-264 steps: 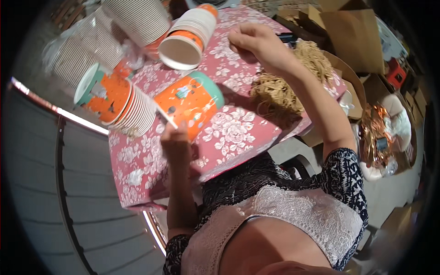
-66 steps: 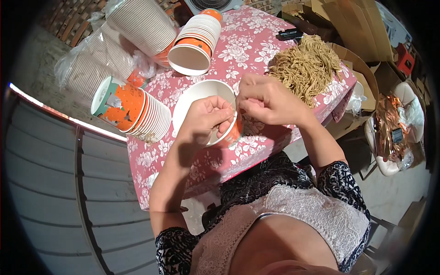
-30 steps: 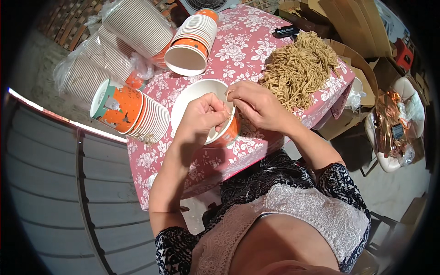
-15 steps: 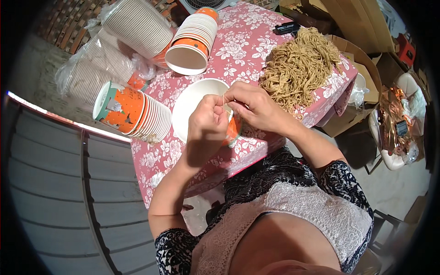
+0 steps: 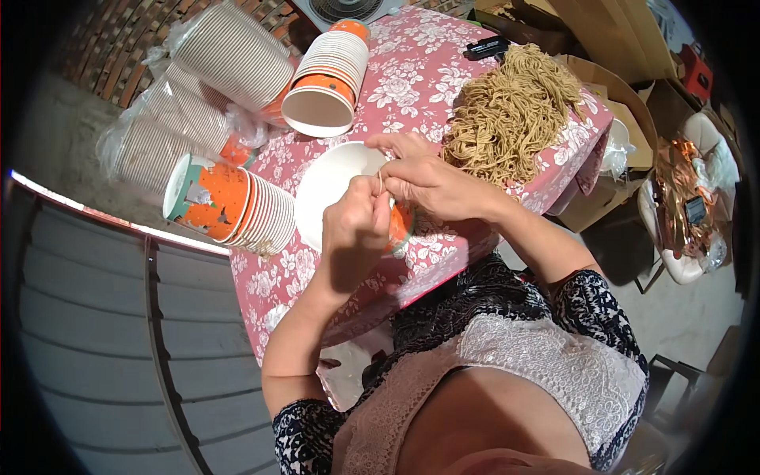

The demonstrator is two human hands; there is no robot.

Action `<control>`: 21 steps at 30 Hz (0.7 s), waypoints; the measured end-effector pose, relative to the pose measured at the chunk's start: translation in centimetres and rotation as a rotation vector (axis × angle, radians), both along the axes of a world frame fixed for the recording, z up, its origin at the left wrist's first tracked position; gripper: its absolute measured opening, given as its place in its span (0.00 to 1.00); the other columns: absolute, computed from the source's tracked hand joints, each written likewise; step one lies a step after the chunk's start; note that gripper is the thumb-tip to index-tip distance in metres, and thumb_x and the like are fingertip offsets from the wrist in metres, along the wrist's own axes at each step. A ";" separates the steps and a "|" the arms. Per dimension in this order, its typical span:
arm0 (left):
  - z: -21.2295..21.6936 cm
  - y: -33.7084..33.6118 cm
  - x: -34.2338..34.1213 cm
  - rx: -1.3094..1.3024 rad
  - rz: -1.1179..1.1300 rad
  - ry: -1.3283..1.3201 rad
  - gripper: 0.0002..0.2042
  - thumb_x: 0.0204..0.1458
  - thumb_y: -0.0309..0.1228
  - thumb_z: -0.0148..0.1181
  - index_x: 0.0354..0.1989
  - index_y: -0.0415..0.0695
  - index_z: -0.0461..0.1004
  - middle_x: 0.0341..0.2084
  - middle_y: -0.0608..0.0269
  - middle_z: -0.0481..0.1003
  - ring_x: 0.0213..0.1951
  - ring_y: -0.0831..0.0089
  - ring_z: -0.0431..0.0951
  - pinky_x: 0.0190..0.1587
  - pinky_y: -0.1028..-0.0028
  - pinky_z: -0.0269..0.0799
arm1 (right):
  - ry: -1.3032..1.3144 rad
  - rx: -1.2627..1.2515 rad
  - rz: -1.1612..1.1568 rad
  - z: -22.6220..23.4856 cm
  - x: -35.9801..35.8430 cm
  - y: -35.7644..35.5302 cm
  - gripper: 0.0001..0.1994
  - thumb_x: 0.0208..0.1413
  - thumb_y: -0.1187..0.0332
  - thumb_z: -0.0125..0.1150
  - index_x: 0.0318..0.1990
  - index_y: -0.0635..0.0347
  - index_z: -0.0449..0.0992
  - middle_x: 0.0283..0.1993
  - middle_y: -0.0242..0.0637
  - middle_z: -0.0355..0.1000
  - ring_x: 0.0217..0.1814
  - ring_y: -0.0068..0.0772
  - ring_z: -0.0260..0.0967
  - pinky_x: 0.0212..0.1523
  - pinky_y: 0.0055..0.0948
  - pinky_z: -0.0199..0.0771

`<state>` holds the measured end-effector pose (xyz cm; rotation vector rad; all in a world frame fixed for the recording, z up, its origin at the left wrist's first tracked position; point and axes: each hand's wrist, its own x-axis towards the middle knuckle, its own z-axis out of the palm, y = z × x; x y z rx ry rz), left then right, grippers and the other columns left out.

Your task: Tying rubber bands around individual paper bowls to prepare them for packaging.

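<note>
Both of my hands meet above a white-lined paper bucket (image 5: 326,186) with an orange printed side, which lies tilted on the table with its wide mouth toward the left. My left hand (image 5: 354,220) is closed in a fist with thumb and finger pinched together at the bucket's edge. My right hand (image 5: 431,184) pinches against it, some of its fingers stretched over the rim. A short bit of thin cord (image 5: 381,180) shows between the fingertips; the rest is hidden by the hands. A heap of tan cords (image 5: 511,119) lies to the right of my right hand.
A pink flowered cloth covers the table (image 5: 404,87). Stacked orange buckets (image 5: 214,202) lie at left, another stack (image 5: 328,75) stands further back, and plastic-wrapped stacks (image 5: 229,59) are behind. A black device (image 5: 487,47) sits by the cords. Cardboard boxes (image 5: 613,95) and a cluttered chair (image 5: 685,206) stand right.
My right hand has shifted slightly left and down, and its fingers have spread over the bucket's rim. My left hand stays pinched at nearly the same place. The whole view has shifted slightly.
</note>
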<state>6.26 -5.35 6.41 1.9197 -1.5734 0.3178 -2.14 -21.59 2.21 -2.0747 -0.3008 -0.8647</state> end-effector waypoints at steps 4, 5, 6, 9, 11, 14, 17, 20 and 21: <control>0.5 0.1 -0.3 0.012 -0.014 0.044 0.04 0.57 0.22 0.55 0.38 0.35 0.71 0.19 0.51 0.74 0.21 0.63 0.78 0.24 0.66 0.72 | 0.057 0.130 0.157 -0.8 0.1 -0.5 0.13 0.65 0.65 0.53 0.34 0.68 0.74 0.63 0.49 0.61 0.65 0.49 0.56 0.64 0.43 0.58; 0.6 0.2 -0.4 0.028 -0.010 0.091 0.04 0.58 0.22 0.55 0.38 0.35 0.71 0.19 0.52 0.74 0.20 0.64 0.77 0.24 0.67 0.72 | 0.059 0.128 0.156 -0.7 0.0 -0.4 0.13 0.65 0.65 0.53 0.34 0.68 0.74 0.63 0.49 0.61 0.65 0.49 0.56 0.64 0.43 0.58; 0.7 0.2 -0.3 0.027 -0.010 0.092 0.04 0.58 0.22 0.55 0.38 0.35 0.71 0.19 0.52 0.74 0.20 0.64 0.77 0.24 0.67 0.72 | 0.055 0.144 0.140 -0.7 -0.1 -0.3 0.12 0.64 0.65 0.54 0.36 0.66 0.75 0.63 0.47 0.61 0.65 0.48 0.57 0.65 0.43 0.57; 0.6 0.2 -0.1 0.027 -0.016 0.205 0.05 0.58 0.24 0.56 0.39 0.34 0.71 0.19 0.56 0.74 0.20 0.71 0.76 0.24 0.70 0.71 | 0.011 0.161 0.076 -0.5 -0.6 0.2 0.09 0.62 0.67 0.57 0.35 0.64 0.74 0.61 0.46 0.62 0.63 0.46 0.60 0.63 0.43 0.58; 0.5 0.3 0.5 0.127 0.030 0.396 0.05 0.59 0.24 0.56 0.38 0.34 0.71 0.21 0.59 0.75 0.23 0.77 0.74 0.26 0.74 0.71 | -0.028 0.161 0.032 -0.7 -0.7 0.7 0.08 0.60 0.69 0.59 0.34 0.65 0.73 0.59 0.46 0.63 0.61 0.46 0.62 0.62 0.42 0.60; 0.0 0.1 1.2 0.055 -0.005 0.694 0.06 0.59 0.25 0.54 0.37 0.33 0.72 0.24 0.61 0.76 0.27 0.79 0.75 0.29 0.75 0.72 | -0.211 0.002 -0.223 -0.6 -1.3 1.9 0.05 0.53 0.79 0.62 0.33 0.65 0.70 0.52 0.49 0.63 0.54 0.48 0.65 0.55 0.37 0.66; 0.4 0.2 1.6 0.132 0.017 0.739 0.07 0.59 0.25 0.52 0.36 0.33 0.71 0.26 0.61 0.76 0.28 0.79 0.74 0.31 0.76 0.72 | -0.276 -0.004 -0.257 -0.9 -1.8 2.7 0.07 0.50 0.80 0.61 0.33 0.68 0.67 0.47 0.52 0.64 0.47 0.50 0.65 0.47 0.39 0.68; 0.5 0.5 2.1 0.120 0.039 0.810 0.07 0.59 0.26 0.50 0.34 0.33 0.70 0.26 0.61 0.75 0.27 0.80 0.73 0.30 0.77 0.72 | -0.257 -0.062 -0.248 -1.5 -2.7 3.0 0.06 0.49 0.82 0.59 0.33 0.69 0.67 0.45 0.52 0.64 0.44 0.49 0.65 0.45 0.39 0.68; 0.6 0.5 2.1 0.119 0.039 0.812 0.07 0.59 0.26 0.50 0.34 0.33 0.70 0.26 0.61 0.75 0.27 0.80 0.73 0.30 0.77 0.72 | -0.275 -0.086 -0.254 -2.2 -2.7 3.3 0.06 0.48 0.84 0.57 0.33 0.70 0.68 0.45 0.53 0.65 0.44 0.50 0.65 0.45 0.40 0.69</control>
